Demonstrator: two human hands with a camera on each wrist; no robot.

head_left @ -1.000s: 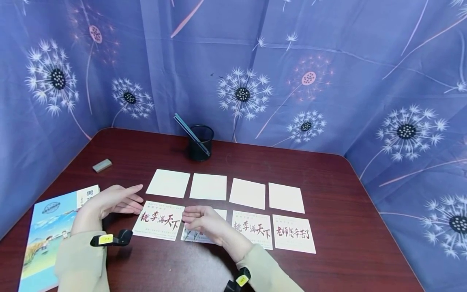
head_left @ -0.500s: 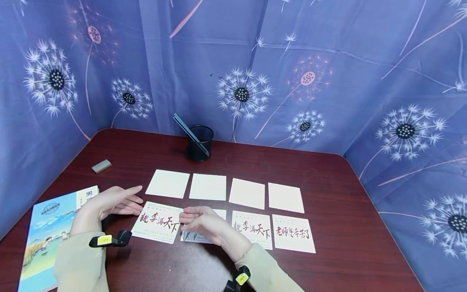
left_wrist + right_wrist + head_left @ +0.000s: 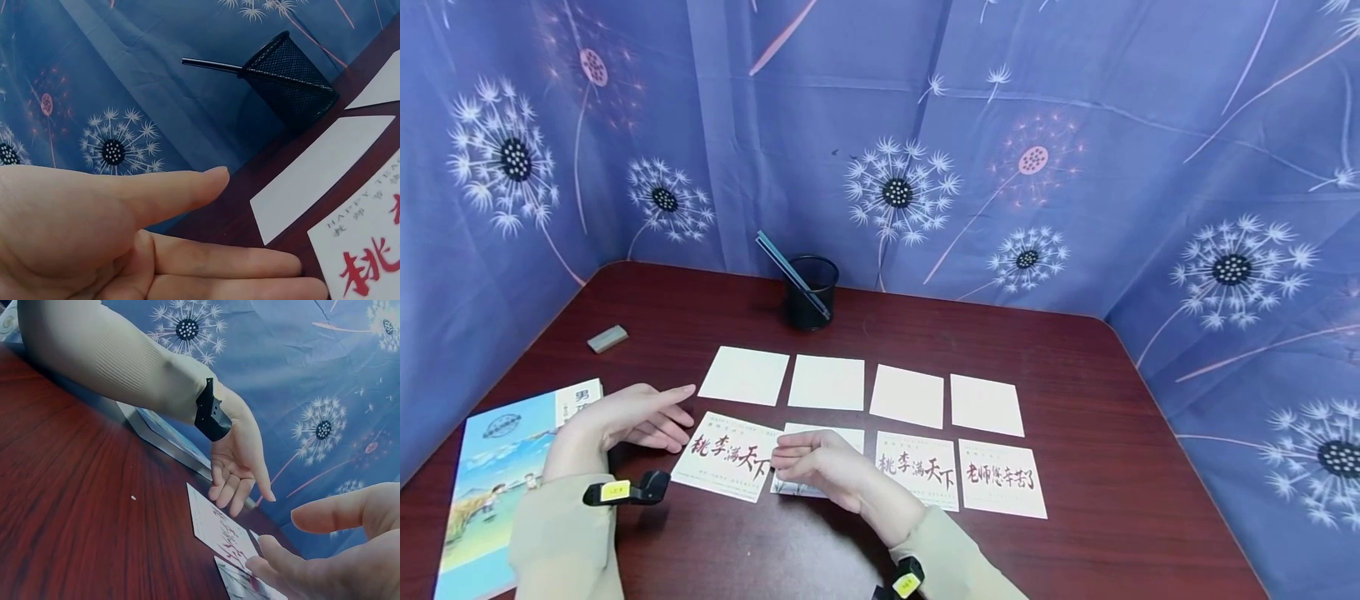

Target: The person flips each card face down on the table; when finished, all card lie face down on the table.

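A white card with red lettering (image 3: 722, 462), slightly askew, lies on the table between my hands at the left end of the front row. Beside its left edge is my left hand (image 3: 632, 421), thumb and fingers extended and holding nothing. My right hand (image 3: 831, 471) hovers over or rests on the second front card (image 3: 820, 433), hiding much of it. Its fingertips reach the right edge of the askew card; whether they touch it I cannot tell. In the right wrist view the thumb and fingers are apart with nothing between them.
Two more lettered cards, a third card (image 3: 917, 467) and a fourth card (image 3: 1003, 477), continue the front row. Behind runs a row of several blank cards (image 3: 827, 383). Further off are a black mesh pen holder (image 3: 811, 300), a small grey block (image 3: 607, 338) and a book (image 3: 497, 492).
The leftmost front card has turned slightly clockwise. My right hand has shifted a little toward it and then slightly back down; the left hand stays nearly in place.
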